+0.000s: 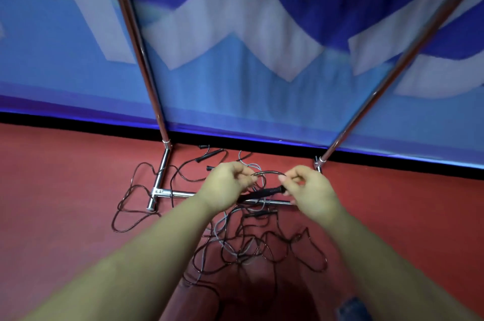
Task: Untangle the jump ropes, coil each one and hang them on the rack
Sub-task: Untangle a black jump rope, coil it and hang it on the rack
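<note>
This looks like a sports hall or gym space. A red floor (65, 176) of sports-court type runs up to a large blue-and-white printed banner (235, 45) along the wall. A chrome tube rack (162, 171) stands before it, with several jump ropes (251, 244) tangled on the floor around its base.

**Free room and obstacles near the rack base**

Tangled thin black and grey jump ropes (251, 242) cover the red floor (65, 189) in the centre, draped over the chrome base bars of the rack (180, 193). Two slanted chrome poles (136, 40) limit the reach at both sides. Open floor is left and right of the tangle.
</note>
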The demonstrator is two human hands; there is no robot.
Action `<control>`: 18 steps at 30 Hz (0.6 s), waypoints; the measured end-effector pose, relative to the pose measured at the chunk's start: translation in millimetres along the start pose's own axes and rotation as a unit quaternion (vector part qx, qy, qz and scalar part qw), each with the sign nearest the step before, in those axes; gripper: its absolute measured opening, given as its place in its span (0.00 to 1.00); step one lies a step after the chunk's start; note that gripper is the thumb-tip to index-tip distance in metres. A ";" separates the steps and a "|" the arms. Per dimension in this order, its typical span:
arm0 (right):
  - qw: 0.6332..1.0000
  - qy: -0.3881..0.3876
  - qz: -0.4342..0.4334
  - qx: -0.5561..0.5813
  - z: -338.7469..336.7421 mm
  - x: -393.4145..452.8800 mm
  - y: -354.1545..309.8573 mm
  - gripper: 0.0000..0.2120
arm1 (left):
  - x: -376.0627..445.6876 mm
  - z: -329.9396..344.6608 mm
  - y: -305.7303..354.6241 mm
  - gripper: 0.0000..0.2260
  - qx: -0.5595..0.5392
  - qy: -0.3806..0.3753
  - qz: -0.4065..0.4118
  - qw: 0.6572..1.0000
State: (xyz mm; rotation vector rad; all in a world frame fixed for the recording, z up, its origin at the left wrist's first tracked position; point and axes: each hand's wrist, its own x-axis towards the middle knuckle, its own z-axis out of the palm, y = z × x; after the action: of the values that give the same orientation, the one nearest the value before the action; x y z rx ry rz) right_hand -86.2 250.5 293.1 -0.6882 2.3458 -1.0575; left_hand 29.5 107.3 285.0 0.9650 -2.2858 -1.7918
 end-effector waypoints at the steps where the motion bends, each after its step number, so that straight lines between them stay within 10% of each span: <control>1: 1.000 0.015 -0.011 0.021 -8.6 -14.3 -13.3 0.09 | -14.7 -2.6 11.8 0.04 -0.017 0.016 0.012 1.000; 12: 0.973 0.015 0.021 0.228 -19.6 -114.7 -71.5 0.09 | -121.1 -17.1 61.0 0.06 0.070 0.147 0.159 0.974; 18: 0.935 -0.030 0.063 0.347 -19.4 -89.5 -81.3 0.07 | -118.0 -10.1 54.3 0.11 0.235 -0.007 0.124 0.964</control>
State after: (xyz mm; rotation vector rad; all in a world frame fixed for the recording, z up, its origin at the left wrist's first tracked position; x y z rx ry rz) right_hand -9.5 269.0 386.8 -0.2851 1.7425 -1.6390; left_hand 105.1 166.2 373.3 0.6679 -2.7588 -1.1888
